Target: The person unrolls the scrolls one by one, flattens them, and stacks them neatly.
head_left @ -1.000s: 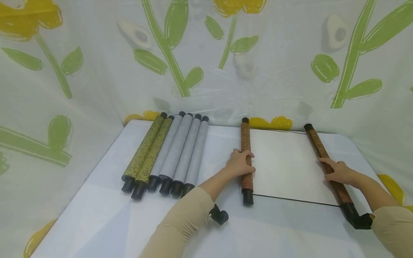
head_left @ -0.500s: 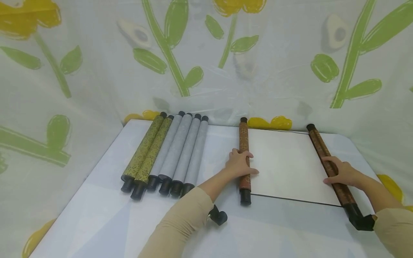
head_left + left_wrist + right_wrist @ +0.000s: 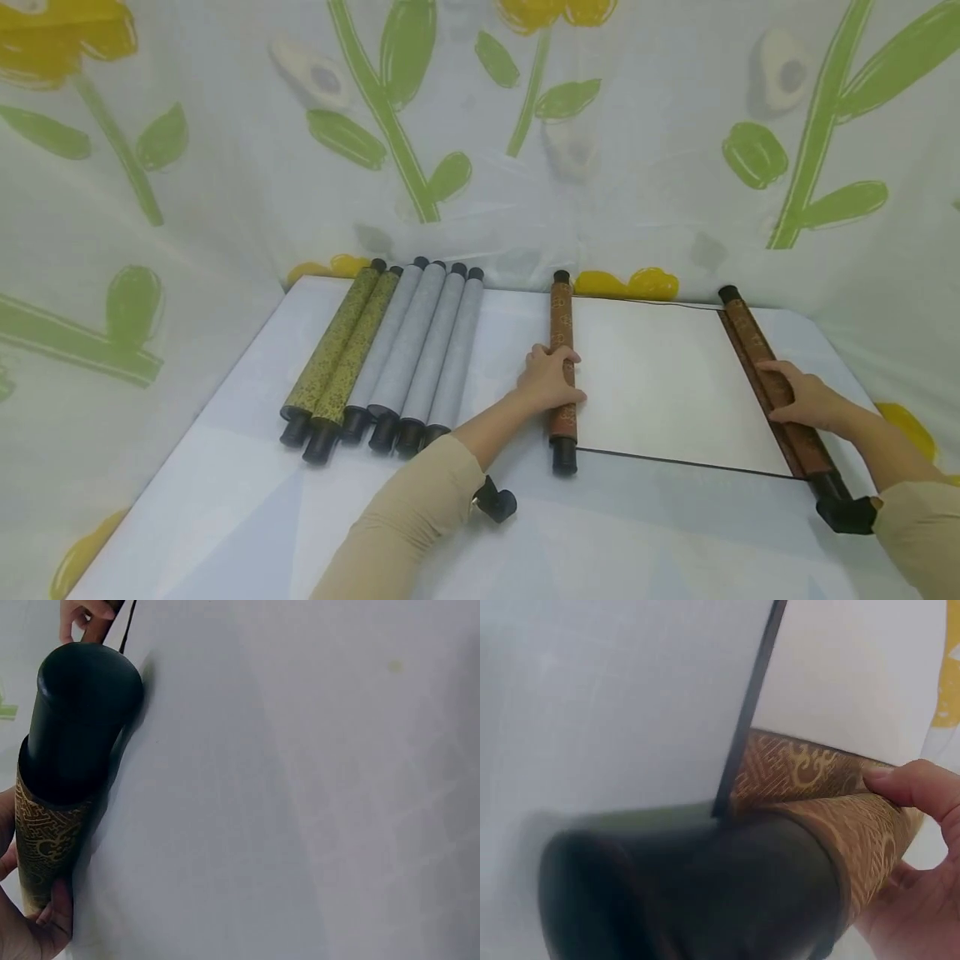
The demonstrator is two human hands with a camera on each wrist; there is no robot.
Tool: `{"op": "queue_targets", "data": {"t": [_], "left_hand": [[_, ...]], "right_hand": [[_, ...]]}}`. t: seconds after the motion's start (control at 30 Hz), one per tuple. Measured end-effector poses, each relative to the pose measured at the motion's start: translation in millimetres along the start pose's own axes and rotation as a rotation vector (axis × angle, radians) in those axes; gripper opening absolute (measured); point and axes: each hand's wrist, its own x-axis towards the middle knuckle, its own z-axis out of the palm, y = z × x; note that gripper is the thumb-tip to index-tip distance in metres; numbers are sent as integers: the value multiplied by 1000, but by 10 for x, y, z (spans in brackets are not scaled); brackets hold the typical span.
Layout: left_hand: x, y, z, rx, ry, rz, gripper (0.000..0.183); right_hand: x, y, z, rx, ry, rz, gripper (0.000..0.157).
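Observation:
A brown patterned hanging scroll lies partly unrolled on the table, its white sheet [image 3: 667, 383] stretched between two rolls. My left hand [image 3: 550, 379] grips the left roll [image 3: 561, 317] around its middle. My right hand [image 3: 813, 404] holds the right roll [image 3: 750, 333], its thumb [image 3: 911, 784] on the near side in the right wrist view. Beside that roll a strip of brown gold-patterned border [image 3: 802, 765] lies exposed. Black end knobs cap the rolls; the left roll's near knob [image 3: 86, 690] fills the upper left of the left wrist view.
To the left, two olive-green speckled scrolls [image 3: 337, 350] and several pale grey scrolls [image 3: 427, 342] lie rolled up side by side on the white table [image 3: 247, 500]. A plant-printed curtain [image 3: 637, 183] hangs behind. A black device [image 3: 495, 502] sits by the left sleeve.
The right roll has moved right and turned, uncovering a strip of brown border beside the white sheet. The left roll has shifted slightly left with my left hand.

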Motion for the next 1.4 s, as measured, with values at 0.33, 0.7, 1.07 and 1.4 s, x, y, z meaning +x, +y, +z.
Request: {"op": "queue_targets", "data": {"t": [0.33, 0.7, 1.07, 1.4], "left_hand": [[1, -79, -24, 1, -14, -4, 52], [-28, -121, -86, 8, -23, 10, 48], [-16, -132, -79, 31, -18, 25, 41], [24, -50, 0, 28, -1, 32, 40]], "right_hand": [[-26, 81, -2, -20, 5, 28, 69], [-30, 80, 9, -42, 22, 36, 68], [-35, 104, -6, -33, 21, 64, 68], [-63, 240, -81, -64, 34, 60, 69]]}}
